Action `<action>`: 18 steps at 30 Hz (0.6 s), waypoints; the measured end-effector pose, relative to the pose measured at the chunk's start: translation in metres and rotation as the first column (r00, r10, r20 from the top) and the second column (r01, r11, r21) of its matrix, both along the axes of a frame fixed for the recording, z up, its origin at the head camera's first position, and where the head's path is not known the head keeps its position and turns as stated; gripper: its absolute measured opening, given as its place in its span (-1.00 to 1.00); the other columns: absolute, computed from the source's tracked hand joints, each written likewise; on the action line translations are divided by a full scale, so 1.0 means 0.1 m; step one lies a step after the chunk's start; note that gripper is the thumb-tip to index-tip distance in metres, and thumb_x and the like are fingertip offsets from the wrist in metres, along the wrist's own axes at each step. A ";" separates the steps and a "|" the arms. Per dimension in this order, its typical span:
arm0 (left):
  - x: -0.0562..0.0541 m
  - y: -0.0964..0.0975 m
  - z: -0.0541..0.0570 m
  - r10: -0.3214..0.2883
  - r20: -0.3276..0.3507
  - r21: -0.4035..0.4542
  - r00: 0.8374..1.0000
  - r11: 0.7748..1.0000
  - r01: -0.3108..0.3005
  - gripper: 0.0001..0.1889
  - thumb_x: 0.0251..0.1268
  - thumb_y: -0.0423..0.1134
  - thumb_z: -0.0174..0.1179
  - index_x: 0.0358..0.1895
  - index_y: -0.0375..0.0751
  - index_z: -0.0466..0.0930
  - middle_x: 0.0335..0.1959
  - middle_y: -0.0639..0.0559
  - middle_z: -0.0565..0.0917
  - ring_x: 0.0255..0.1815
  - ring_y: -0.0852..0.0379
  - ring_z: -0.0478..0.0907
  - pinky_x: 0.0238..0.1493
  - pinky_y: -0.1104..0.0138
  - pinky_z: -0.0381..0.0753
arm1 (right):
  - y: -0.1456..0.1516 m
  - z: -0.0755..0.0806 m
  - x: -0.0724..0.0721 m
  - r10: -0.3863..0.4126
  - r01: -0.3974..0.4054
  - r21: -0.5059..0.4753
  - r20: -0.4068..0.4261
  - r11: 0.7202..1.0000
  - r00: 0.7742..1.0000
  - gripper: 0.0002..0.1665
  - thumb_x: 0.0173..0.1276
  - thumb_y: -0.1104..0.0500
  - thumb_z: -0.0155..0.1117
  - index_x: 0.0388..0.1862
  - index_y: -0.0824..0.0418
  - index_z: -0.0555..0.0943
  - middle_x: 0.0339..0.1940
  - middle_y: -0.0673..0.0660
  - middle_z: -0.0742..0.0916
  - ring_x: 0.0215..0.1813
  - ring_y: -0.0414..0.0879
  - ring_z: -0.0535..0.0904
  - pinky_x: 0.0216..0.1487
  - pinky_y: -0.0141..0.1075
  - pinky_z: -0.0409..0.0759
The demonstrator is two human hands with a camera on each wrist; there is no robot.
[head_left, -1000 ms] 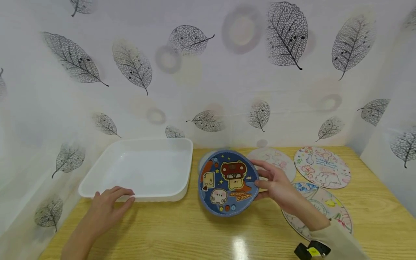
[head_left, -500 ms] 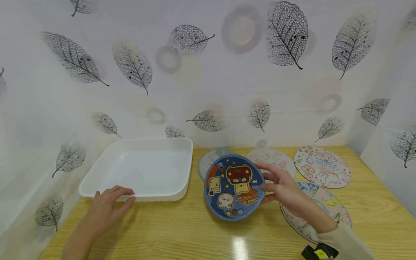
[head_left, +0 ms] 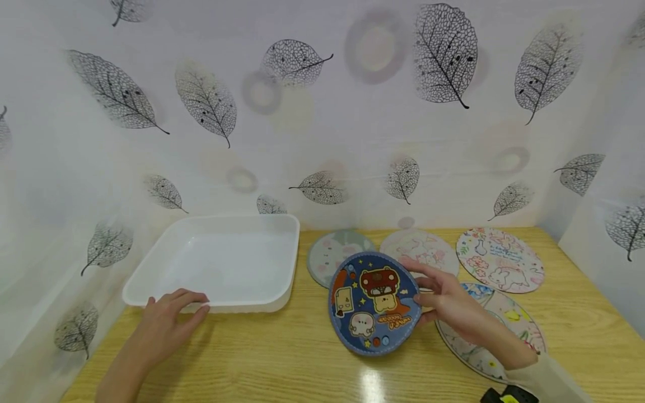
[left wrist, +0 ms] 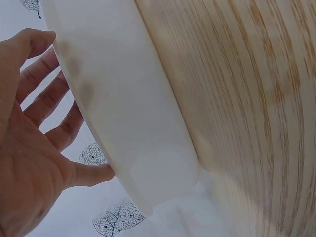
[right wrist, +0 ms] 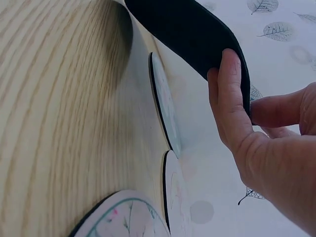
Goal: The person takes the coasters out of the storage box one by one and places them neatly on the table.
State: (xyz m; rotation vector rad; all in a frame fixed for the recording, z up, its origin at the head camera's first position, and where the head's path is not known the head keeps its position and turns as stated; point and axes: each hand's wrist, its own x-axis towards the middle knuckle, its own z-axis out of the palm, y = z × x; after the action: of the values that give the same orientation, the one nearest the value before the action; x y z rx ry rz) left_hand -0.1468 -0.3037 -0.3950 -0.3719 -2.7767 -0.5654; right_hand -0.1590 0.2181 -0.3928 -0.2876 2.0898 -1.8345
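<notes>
In the head view my right hand (head_left: 448, 299) grips the right edge of a round dark-blue mat (head_left: 363, 302) printed with cartoon bears, raised above the table and tilted. Its black underside (right wrist: 182, 34) and bent shape show in the right wrist view, where thumb and fingers pinch the edge. My left hand (head_left: 168, 330) holds the near rim of a white plastic tray (head_left: 242, 305). In the left wrist view several fingers reach over that rim and darken the tray wall (left wrist: 123, 94) from behind. Nothing is seen inside the tray.
Round mats lie on the wooden table (head_left: 272, 364): a green-grey one (head_left: 322, 254), a pale pink one (head_left: 428, 249), a bunny-print one (head_left: 504, 263) and a floral one (head_left: 484, 358) partly under my right forearm. A leaf-print curtain (head_left: 353, 140) hangs behind.
My right hand has carried the blue mat to the right and nearer to me, uncovering more of the green-grey mat. The left hand and the tray have stayed in place.
</notes>
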 end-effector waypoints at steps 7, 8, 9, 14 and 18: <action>0.01 -0.01 -0.01 0.000 0.004 0.001 1.000 1.000 0.000 -0.94 0.30 -0.20 0.40 -0.20 0.03 0.76 -0.13 -0.01 0.79 -0.03 -0.35 0.66 0.01 -0.71 0.11 | 0.08 -0.06 0.01 0.021 -0.021 -0.010 0.003 1.000 1.000 -0.22 0.53 0.38 0.03 0.66 0.23 0.06 0.38 0.55 0.45 0.00 0.08 0.71 -0.19 0.01 0.78; 0.00 -0.01 -0.01 0.000 0.006 0.002 1.000 1.000 0.000 -0.93 0.30 -0.19 0.40 -0.20 0.03 0.76 -0.13 -0.01 0.79 -0.03 -0.35 0.66 0.00 -0.71 0.11 | 0.08 -0.06 0.02 0.021 -0.021 -0.012 0.010 1.000 1.000 -0.22 0.53 0.38 0.03 0.65 0.24 0.05 0.38 0.55 0.44 0.00 0.08 0.71 -0.19 0.01 0.78; 0.00 -0.01 -0.02 0.000 0.008 0.002 1.000 1.000 0.000 -0.93 0.30 -0.19 0.40 -0.19 0.03 0.76 -0.12 -0.01 0.79 -0.03 -0.35 0.66 0.01 -0.71 0.10 | 0.09 -0.06 0.02 0.021 -0.021 -0.014 0.017 1.000 1.000 -0.23 0.53 0.38 0.03 0.65 0.25 0.05 0.38 0.55 0.44 -0.01 0.08 0.71 -0.20 0.01 0.78; 0.01 -0.01 -0.01 0.000 0.013 0.008 1.000 1.000 0.000 -0.93 0.30 -0.20 0.40 -0.19 0.03 0.76 -0.12 -0.01 0.79 -0.03 -0.36 0.66 0.00 -0.71 0.10 | 0.10 -0.08 0.06 0.023 -0.024 0.009 0.043 1.000 0.999 -0.21 0.50 0.38 0.09 0.63 0.26 0.08 0.33 0.54 0.48 -0.01 0.10 0.71 -0.22 0.03 0.79; 0.00 -0.01 -0.01 0.002 0.021 0.005 1.000 1.000 -0.002 -0.93 0.31 -0.19 0.39 -0.18 0.03 0.76 -0.10 -0.02 0.78 -0.02 -0.37 0.65 0.01 -0.71 0.10 | 0.10 -0.08 0.08 0.014 -0.018 0.063 0.054 0.998 0.998 -0.20 0.46 0.38 0.12 0.62 0.26 0.11 0.28 0.51 0.52 -0.03 0.10 0.72 -0.23 0.04 0.79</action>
State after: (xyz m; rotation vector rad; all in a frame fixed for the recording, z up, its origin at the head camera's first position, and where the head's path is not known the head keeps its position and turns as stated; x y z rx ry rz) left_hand -0.1465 -0.3051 -0.3960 -0.3641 -2.7950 -0.5786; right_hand -0.1513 0.2277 -0.4008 -0.2353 2.0986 -1.7434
